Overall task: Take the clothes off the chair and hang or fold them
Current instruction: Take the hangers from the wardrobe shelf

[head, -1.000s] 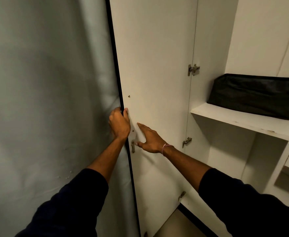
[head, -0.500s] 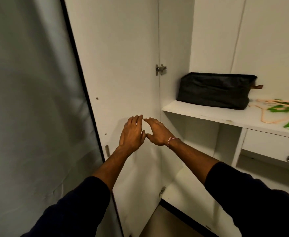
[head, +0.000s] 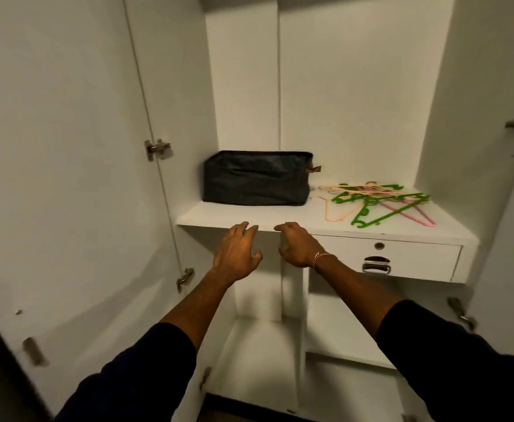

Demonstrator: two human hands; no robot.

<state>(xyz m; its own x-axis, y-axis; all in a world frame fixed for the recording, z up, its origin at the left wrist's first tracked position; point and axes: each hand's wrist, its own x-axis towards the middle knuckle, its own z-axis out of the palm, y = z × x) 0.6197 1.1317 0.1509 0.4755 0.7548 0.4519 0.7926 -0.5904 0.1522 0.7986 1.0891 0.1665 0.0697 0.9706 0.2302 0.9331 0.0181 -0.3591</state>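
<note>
Wardrobe shelf: black fabric bin, hangers beside it — clothes, chair out of view. Left hand, right hand loosely curled, empty — off the door now, which stands wide.

Qty: 1 black storage bag, 1 drawer, 2 hands. Hangers: tangled pile, count unclear. Door hinges visible: 5.
</note>
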